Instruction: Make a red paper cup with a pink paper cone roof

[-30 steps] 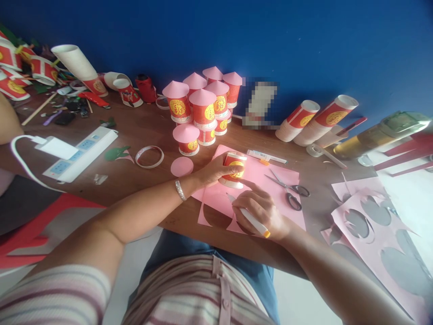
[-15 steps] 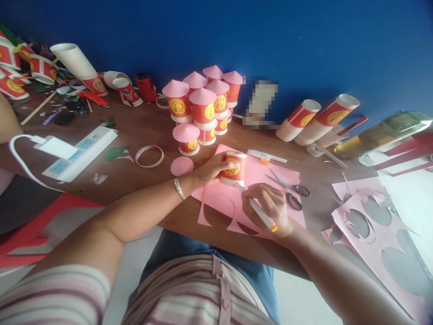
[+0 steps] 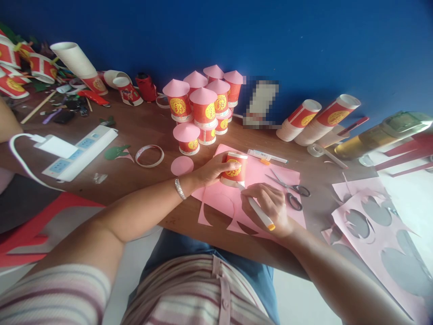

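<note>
My left hand [image 3: 216,168] grips a red and white paper cup [image 3: 236,174] with a yellow emblem, its thumb across the front. In my right hand [image 3: 267,203] is a white marker [image 3: 260,212] with an orange end, its tip at the cup's lower white band. Both hands are over pink paper [image 3: 223,205] with curved cuts along its near edge. Black-handled scissors [image 3: 288,185] lie partly open on the paper, right of the cup. Another white marker [image 3: 270,156] and an orange cap [image 3: 265,162] lie at its far edge. A pink paper disc [image 3: 181,166] rests left of my left hand.
Several cups with pink cone tops [image 3: 203,101] stand beyond my hands. Leaning cup stacks [image 3: 301,119] are at the back right, near a bottle [image 3: 368,137]. Paper scraps [image 3: 355,212] lie right; a power strip [image 3: 81,153] and a paper ring [image 3: 149,156] lie left.
The marker's orange end has shifted slightly up and left with my right hand. The cup stays in my left hand, almost unmoved.
</note>
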A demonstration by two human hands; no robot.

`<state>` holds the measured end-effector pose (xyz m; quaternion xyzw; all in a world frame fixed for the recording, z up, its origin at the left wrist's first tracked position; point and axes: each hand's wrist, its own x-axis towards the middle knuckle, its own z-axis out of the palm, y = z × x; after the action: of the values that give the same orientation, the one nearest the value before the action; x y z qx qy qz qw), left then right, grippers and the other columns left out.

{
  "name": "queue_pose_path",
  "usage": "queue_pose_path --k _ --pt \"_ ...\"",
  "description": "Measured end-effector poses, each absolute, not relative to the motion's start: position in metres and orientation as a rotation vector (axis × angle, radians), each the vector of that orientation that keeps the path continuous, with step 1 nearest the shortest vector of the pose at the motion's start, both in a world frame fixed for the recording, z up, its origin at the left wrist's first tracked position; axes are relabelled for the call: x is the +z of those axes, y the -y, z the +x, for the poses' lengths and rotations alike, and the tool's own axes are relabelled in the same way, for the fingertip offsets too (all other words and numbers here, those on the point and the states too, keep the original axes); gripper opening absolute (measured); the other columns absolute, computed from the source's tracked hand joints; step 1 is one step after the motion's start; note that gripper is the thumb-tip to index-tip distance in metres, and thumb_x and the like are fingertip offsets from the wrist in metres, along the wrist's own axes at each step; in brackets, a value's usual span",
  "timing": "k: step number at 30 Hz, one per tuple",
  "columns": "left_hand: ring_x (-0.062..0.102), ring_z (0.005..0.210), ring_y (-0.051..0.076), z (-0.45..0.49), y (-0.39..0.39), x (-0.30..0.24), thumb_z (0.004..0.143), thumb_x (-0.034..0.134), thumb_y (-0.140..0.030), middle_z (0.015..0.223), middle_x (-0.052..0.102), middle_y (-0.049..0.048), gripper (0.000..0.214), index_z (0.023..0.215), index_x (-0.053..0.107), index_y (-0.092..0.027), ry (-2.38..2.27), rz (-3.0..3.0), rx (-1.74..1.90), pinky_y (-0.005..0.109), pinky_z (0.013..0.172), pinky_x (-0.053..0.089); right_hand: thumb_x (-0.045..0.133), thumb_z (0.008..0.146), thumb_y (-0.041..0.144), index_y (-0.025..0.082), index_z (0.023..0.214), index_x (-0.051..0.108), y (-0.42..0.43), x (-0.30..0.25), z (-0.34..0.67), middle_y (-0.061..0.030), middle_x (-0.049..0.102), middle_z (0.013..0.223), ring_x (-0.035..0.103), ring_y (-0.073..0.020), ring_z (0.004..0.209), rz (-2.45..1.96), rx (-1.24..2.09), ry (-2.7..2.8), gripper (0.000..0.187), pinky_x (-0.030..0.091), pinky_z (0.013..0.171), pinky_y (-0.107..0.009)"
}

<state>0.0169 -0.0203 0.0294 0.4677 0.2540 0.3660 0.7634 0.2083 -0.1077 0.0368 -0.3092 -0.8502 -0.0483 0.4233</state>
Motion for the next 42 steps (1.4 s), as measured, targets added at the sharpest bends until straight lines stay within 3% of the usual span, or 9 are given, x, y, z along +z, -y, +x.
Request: queue_pose_path --k 7,18,27,42 --pt "0.059 0.079 0.014 0.017 0.018 0.024 0.073 0.085 -0.037 0.087 0.065 0.0023 0.039 0.098 0.065 -0.013 -0.579 1.027 0.797 0.026 0.073 0.049 0.061 0.089 -0.001 0.023 0.095 0.055 0.108 0.037 0.208 0.0039 0.067 0.073 0.061 -0.0107 0.059 -0.794 -0.103 2.14 0.025 0.049 0.059 -0.025" --pt "0.062 0.088 0.016 0.017 0.015 0.018 0.075 0.085 -0.035 0.097 0.069 0.0064 0.044 0.11 0.07 -0.013 -0.557 1.052 0.814 0.026 0.076 0.051 0.058 0.091 0.006 0.023 0.093 0.053 0.11 0.039 0.207 0.0033 0.062 0.07 0.051 -0.0116 0.057 -0.752 -0.019 2.169 0.018 0.046 0.057 -0.026" --pt "0.059 0.08 0.013 0.017 0.017 0.021 0.077 0.085 -0.033 0.09 0.067 0.0041 0.033 0.098 0.07 -0.013 -0.538 1.053 0.819 0.023 0.071 0.049 0.06 0.087 -0.001 0.024 0.094 0.054 0.109 0.043 0.209 0.0056 0.061 0.068 0.052 -0.0111 0.055 -0.79 -0.088 2.143 0.027 0.046 0.056 -0.025" --pt "0.054 0.074 0.012 0.017 0.017 0.024 0.078 0.083 -0.036 0.084 0.062 0.0021 0.033 0.095 0.066 -0.014 -0.528 1.103 0.792 0.024 0.069 0.046 0.061 0.089 -0.001 0.024 0.099 0.055 0.106 0.039 0.208 0.0029 0.067 0.075 0.063 -0.0124 0.063 -0.762 -0.092 2.162 0.027 0.054 0.063 -0.026"
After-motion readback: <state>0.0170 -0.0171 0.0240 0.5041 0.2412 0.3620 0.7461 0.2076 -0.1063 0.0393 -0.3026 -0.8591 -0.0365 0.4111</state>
